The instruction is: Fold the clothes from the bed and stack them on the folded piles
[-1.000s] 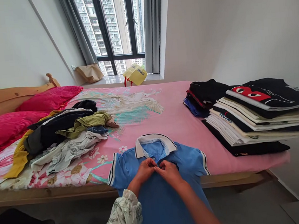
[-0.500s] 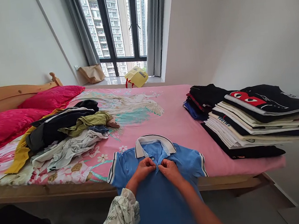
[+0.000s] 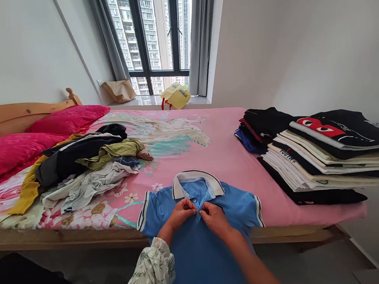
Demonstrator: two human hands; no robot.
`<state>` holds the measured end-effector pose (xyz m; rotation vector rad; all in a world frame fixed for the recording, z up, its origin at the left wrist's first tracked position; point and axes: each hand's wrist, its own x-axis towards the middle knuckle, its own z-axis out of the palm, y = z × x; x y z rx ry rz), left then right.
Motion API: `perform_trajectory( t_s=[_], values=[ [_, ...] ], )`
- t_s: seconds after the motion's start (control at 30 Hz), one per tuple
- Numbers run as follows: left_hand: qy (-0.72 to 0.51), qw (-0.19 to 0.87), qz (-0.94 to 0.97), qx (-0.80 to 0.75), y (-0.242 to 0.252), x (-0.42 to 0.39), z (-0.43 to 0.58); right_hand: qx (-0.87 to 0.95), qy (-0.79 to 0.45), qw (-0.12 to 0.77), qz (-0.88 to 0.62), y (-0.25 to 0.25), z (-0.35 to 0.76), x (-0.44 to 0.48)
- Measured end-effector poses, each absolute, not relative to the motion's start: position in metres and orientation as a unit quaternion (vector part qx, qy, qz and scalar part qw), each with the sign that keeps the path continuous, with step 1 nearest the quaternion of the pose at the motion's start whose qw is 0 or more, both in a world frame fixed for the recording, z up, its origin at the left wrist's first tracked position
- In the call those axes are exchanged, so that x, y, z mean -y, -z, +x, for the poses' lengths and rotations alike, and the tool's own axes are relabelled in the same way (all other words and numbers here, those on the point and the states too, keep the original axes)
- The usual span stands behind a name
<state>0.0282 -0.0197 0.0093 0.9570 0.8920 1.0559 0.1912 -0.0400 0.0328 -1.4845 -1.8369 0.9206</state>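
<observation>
A blue polo shirt (image 3: 207, 256) with a white, dark-striped collar lies face up, its upper part on the bed's near edge and its lower part hanging toward me. My left hand (image 3: 183, 211) pinches the button placket just below the open collar. Close beside it, my right hand (image 3: 213, 215) pinches the other side of the placket, fingertips almost meeting the left ones. One small button shows above the fingers; whatever is between the fingertips is hidden.
On the bed's left lies a loose heap of clothes (image 3: 87, 165), near red pillows (image 3: 68, 120). Tall stacks of folded shirts (image 3: 331, 155) stand on the right. A pink flowered sheet (image 3: 222, 139) covers the bed. A yellow bag (image 3: 176, 96) and a brown paper bag (image 3: 120, 91) sit by the window.
The view has shifted slightly. Both hands stay pinched on the shirt's placket, with only tiny finger movement.
</observation>
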Motion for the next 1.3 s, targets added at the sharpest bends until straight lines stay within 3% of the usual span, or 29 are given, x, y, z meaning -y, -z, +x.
perform_trajectory(
  t_s=[0.17, 0.53, 0.83, 1.0, 1.3],
  values=[
    [-0.47, 0.668, 0.418, -0.397, -0.01, 0.021, 0.025, 0.698, -0.358, 0.273, -0.557, -0.039, 0.188, 0.033],
    [-0.453, 0.641, 0.466, -0.408, -0.001, 0.013, 0.023, 0.647, -0.396, 0.308, -0.574, -0.022, 0.179, 0.027],
    [-0.42, 0.589, 0.517, -0.457, 0.0, 0.021, 0.028, 0.705, -0.309, 0.291, -0.569, 0.0, 0.176, 0.035],
    [-0.432, 0.572, 0.516, -0.47, 0.004, 0.021, 0.028, 0.71, -0.317, 0.326, -0.537, 0.015, 0.178, 0.036],
    [-0.412, 0.555, 0.529, -0.493, 0.003, 0.016, 0.027, 0.719, -0.295, 0.299, -0.553, 0.014, 0.177, 0.038]
  ],
)
